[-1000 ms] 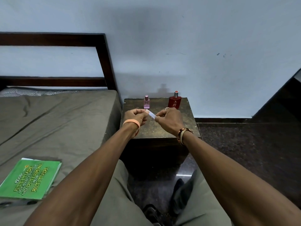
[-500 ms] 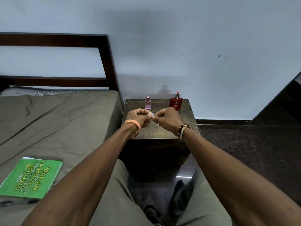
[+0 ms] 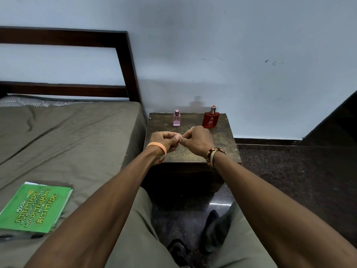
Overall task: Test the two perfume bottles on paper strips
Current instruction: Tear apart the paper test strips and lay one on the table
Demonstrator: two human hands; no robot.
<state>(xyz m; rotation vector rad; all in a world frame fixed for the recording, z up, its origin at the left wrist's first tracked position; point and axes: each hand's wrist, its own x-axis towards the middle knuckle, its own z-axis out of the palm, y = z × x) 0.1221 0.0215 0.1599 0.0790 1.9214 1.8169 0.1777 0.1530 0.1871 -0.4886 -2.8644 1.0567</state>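
Observation:
Two perfume bottles stand upright at the back of a dark bedside table: a small pink bottle on the left and a wider red bottle on the right. Over the middle of the table my left hand and my right hand meet with curled fingers, fingertips touching. Between them they pinch a small white paper strip, of which only a sliver shows; the rest is hidden inside the fingers. Both hands are in front of the bottles and apart from them.
A bed with an olive sheet and dark wooden headboard adjoins the table on the left. A green book lies on the bed near my left arm. A pale wall stands behind the table; dark stone floor spreads to the right.
My hands have closed together, so the paper strip that stretched between them one second ago is now almost hidden in my fingertips. The bottles have not moved.

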